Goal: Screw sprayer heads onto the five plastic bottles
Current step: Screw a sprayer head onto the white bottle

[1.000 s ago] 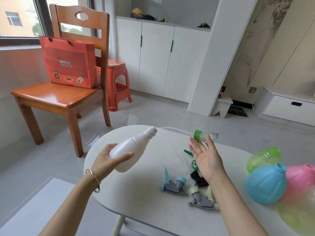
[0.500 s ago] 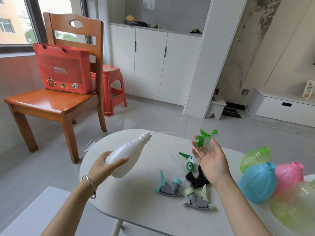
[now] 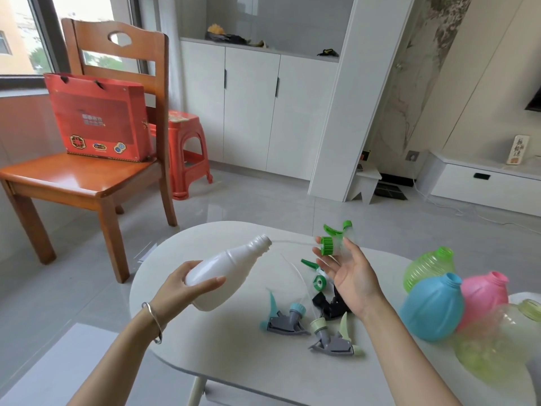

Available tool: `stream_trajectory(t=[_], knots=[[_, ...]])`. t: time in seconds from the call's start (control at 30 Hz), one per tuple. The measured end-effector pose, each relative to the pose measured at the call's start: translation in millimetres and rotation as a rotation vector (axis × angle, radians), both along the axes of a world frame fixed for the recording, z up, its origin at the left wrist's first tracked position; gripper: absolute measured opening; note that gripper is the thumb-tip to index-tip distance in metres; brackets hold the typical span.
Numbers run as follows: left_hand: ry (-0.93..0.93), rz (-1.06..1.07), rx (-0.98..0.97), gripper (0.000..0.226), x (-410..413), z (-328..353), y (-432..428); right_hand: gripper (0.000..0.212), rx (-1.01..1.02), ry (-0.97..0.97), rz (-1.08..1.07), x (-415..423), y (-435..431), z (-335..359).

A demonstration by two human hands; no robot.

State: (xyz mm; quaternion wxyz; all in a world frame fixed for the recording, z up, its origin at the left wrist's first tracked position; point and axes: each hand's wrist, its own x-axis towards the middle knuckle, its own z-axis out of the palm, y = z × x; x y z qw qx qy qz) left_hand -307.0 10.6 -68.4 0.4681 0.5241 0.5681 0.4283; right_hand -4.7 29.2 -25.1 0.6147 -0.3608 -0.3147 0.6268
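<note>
White plastic bottle (image 3: 222, 276), uncapped, is held neck-up over the round table (image 3: 234, 361) in my left hand (image 3: 178, 291), fingers and thumb curled round its base. Beside it my right hand (image 3: 348, 276) lies palm-up, fingers spread and nearly straight. A green sprayer head (image 3: 329, 245) sits blurred at the fingertips, near the neck but apart from it. Done well, I judge, this step needs a firm pinch on the collar, dip tube fed in first, and threads squared before turning. A teal sprayer head (image 3: 285, 317) and other heads lie below. A blue bottle (image 3: 430, 306) and a pink bottle (image 3: 483, 294) wait at right.
</note>
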Motion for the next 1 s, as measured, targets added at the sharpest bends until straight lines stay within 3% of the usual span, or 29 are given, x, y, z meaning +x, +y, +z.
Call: stream_trajectory(t=[0.2,0.3,0.4,0.47,0.6,0.77,0.9,1.0], knots=[[-0.017,-0.122,0.015,0.080,19.2,5.1,-4.0,0.032,0.021,-0.277,0.155,-14.8,-5.4,-2.4],[-0.111,-0.116,0.003,0.084,24.2,6.3,-3.7,0.029,0.069,-0.366,0.140,-14.5,-9.2,-1.4],[-0.218,-0.091,-0.033,0.088,29.8,7.9,-2.3,0.032,0.105,-0.373,0.135,-8.3,-12.4,1.1],[-0.271,-0.108,-0.078,0.089,35.5,10.9,-2.8,0.046,0.124,-0.338,0.154,-5.3,-13.2,2.1],[-0.325,-0.143,-0.171,0.066,49.3,18.8,-6.9,0.057,0.155,-0.367,0.186,-1.8,-14.0,3.4],[-0.281,-0.140,-0.044,0.097,50.2,21.2,-6.7,0.060,0.137,-0.451,0.154,11.7,-14.3,2.2],[-0.318,-0.278,0.018,0.099,52.3,22.9,-7.8,0.067,0.099,-0.375,0.061,10.4,-13.4,-0.8],[-0.378,-0.321,-0.089,0.091,54.0,21.3,-6.8,0.071,0.084,-0.366,-0.004,10.1,-11.7,-2.2]])
